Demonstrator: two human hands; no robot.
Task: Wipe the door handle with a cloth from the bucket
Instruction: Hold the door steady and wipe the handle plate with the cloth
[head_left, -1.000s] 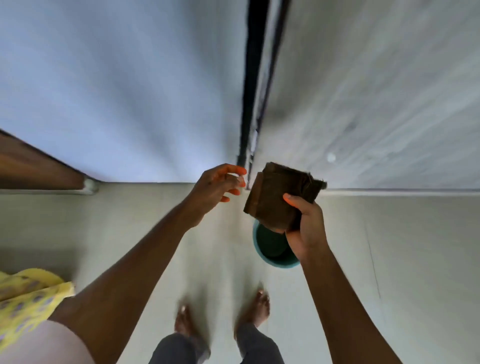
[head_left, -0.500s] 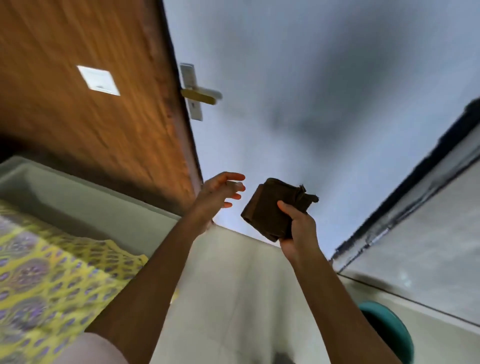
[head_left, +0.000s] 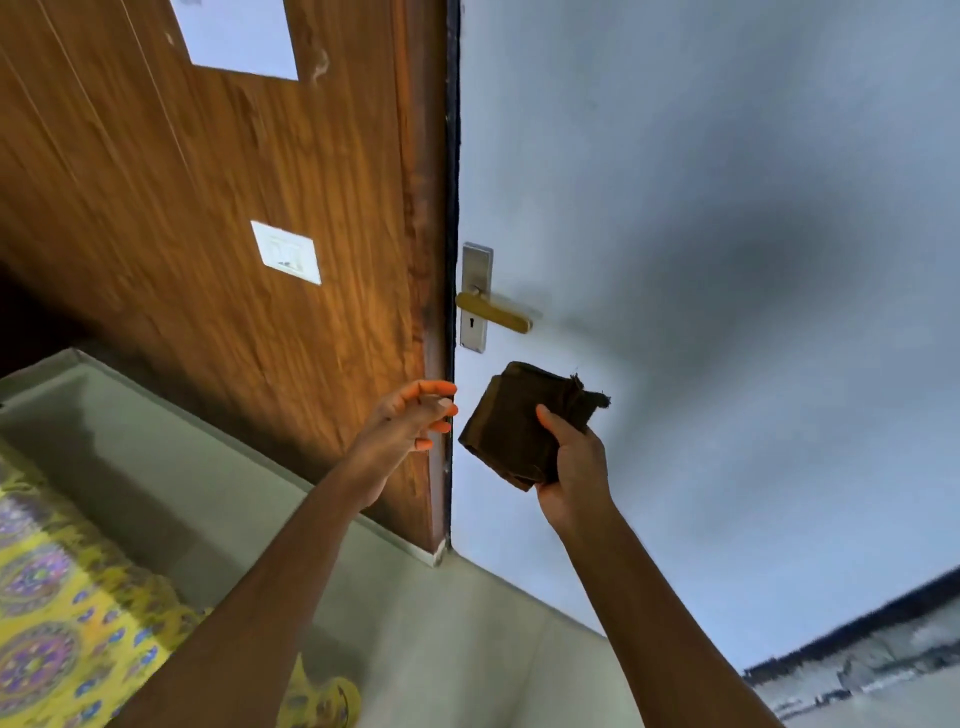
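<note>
Pale door (head_left: 701, 182); right hand (head_left: 574, 462) hides folded cloth's (head_left: 511, 426) lower corner.

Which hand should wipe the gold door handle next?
Probably the right hand. It already grips the folded brown cloth, just below the door handle. The left hand is open and empty, by the door's edge.

Both forearms are bare from wrist to the frame's lower edge, with no sleeves, watch, bangles or rings visible. The left hand (head_left: 402, 421) has orange-tinted fingertips, as if stained or lit warmly. The right hand (head_left: 574, 462) shows its thumb and back, unadorned, with short nails.
</note>
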